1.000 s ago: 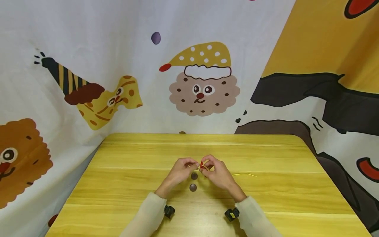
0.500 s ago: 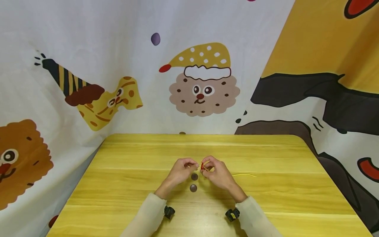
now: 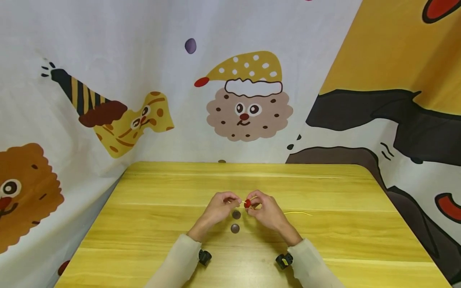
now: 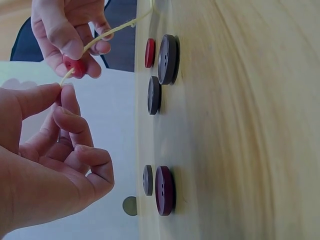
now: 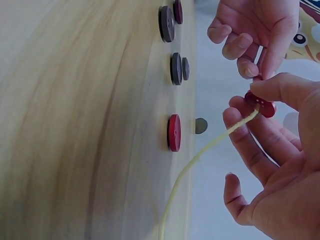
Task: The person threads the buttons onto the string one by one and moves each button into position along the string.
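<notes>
A red button [image 3: 247,203] is pinched between the thumb and fingers of my right hand [image 3: 267,211]. Yellow cord [image 5: 200,151] runs through one of its holes and trails down to the table in the right wrist view. Just left of the button, my left hand [image 3: 218,208] pinches the short end of that cord [image 4: 65,77] between thumb and index fingertip. The left hand's other fingers are bent and hold nothing. Both hands are above the table, their fingertips close together.
On the wooden table [image 3: 162,224] below the hands lie loose buttons: a large dark one [image 4: 167,59], a dark one [image 4: 153,95], a maroon one [image 4: 164,190], a small grey one [image 4: 147,180] and a red one [image 5: 174,133]. A printed curtain [image 3: 173,132] hangs behind.
The red button has turned from nearly edge-on to show its face. A short length of yellow cord now shows between it and the left fingertips. Both hands have stayed nearly in place.
</notes>
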A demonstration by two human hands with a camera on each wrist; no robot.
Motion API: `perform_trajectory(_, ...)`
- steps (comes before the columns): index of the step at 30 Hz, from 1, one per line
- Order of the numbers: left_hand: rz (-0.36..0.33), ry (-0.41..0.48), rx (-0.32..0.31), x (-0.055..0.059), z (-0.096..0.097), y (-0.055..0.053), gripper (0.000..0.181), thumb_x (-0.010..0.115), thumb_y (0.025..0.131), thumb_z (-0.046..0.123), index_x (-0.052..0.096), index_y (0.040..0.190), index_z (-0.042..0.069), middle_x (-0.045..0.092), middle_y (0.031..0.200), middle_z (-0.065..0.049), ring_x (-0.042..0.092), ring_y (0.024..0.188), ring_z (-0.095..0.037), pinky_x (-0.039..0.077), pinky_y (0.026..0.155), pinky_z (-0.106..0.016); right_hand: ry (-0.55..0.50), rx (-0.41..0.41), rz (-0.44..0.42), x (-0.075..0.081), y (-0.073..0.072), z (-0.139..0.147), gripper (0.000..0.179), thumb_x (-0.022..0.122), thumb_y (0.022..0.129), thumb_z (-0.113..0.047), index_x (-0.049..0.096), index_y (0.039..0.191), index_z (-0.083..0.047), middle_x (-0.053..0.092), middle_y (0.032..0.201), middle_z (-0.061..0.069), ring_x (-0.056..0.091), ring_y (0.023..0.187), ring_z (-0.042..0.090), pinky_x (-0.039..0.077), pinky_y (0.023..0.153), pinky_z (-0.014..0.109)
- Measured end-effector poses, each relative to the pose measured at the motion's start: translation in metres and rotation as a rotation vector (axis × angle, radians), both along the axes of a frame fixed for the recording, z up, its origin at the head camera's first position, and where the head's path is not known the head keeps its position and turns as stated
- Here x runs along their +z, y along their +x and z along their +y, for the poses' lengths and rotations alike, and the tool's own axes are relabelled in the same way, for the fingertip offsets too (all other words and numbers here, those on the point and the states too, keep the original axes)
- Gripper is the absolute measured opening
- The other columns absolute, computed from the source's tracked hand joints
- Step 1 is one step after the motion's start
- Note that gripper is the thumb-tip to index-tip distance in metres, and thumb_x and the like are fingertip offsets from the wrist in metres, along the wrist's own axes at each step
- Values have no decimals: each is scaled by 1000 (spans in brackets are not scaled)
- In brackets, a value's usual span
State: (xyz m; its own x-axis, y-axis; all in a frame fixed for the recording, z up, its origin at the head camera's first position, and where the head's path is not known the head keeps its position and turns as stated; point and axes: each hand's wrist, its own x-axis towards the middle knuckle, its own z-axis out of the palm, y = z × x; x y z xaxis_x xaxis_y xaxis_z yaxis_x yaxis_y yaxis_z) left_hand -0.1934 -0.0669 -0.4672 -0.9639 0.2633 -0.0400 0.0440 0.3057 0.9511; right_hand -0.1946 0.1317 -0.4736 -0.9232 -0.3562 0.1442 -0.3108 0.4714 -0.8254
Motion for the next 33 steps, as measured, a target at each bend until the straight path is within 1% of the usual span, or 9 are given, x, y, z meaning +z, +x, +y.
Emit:
perform_trajectory(1, 8, 5, -2, 5, 0, 3, 20, 61, 99, 17, 70, 105, 0, 68, 101, -18, 61, 92, -41, 41, 61, -28, 4, 1, 6, 0, 0, 0, 25, 75, 83, 0, 62, 102, -9, 74, 88, 0, 64, 83, 13, 50, 77, 34)
perform_trajectory(5, 11, -10, -8, 5, -1, 2, 20, 61, 99, 18, 70, 103, 1, 68, 99, -15, 61, 91, -38, 43, 63, -29, 25, 4, 33, 1, -1, 2, 25, 77, 83, -2, 63, 102, -11, 72, 86, -5, 63, 82, 12, 51, 80, 41)
perform_trajectory(6, 14, -14, -9, 4, -2, 2, 20, 62, 98, 20, 70, 103, 2, 69, 98, -13, 62, 91, -36, 44, 64, -29, 28, 5, 38, 1, -1, 2, 26, 77, 83, -3, 63, 102, -12, 72, 86, -6, 63, 82, 12, 51, 80, 41)
perform_trajectory(8, 9, -28, -9, -5, -4, -4, 20, 63, 98, 24, 71, 102, 6, 69, 97, -6, 62, 90, -31, 45, 65, -30, 33, 2, 39, 1, -1, 4, 26, 78, 83, -4, 64, 102, -13, 71, 86, -7, 62, 82, 12, 51, 80, 38)
perform_trajectory(9, 9, -31, -10, -5, -4, -4, 20, 63, 98, 24, 71, 102, 6, 69, 96, -6, 62, 90, -31, 45, 65, -30, 34, 1, 36, 1, -1, 4, 26, 78, 83, -4, 64, 102, -13, 71, 86, -8, 62, 82, 11, 51, 80, 37)
perform_trajectory(12, 11, -45, -8, -5, -4, -5, 21, 63, 98, 25, 71, 103, 6, 70, 96, -6, 62, 89, -31, 45, 65, -30, 35, -8, 33, 0, -1, 6, 26, 78, 83, -5, 64, 102, -14, 70, 86, -8, 62, 82, 12, 51, 79, 36)
perform_trajectory(19, 9, -53, -2, -2, -7, -4, 24, 63, 98, 26, 71, 105, 4, 70, 96, -8, 61, 92, -35, 44, 66, -31, 33, -52, 57, 0, -2, 9, 26, 78, 81, -3, 66, 101, -14, 69, 87, -6, 61, 84, 13, 51, 81, 42)
perform_trajectory(28, -5, -53, 6, -3, -10, -4, 24, 62, 98, 25, 71, 105, 4, 69, 95, -6, 62, 93, -33, 45, 69, -30, 45, -21, 60, -4, -4, 13, 23, 78, 83, -5, 66, 102, -12, 69, 91, -3, 61, 86, 16, 51, 82, 43)
perform_trajectory(33, 9, -24, 5, -2, -12, -5, 24, 62, 98, 23, 70, 106, 1, 69, 96, -10, 62, 93, -35, 45, 72, -33, 52, -9, 73, -6, -5, 17, 22, 77, 83, -4, 66, 100, -11, 70, 90, -4, 62, 85, 16, 52, 79, 37)
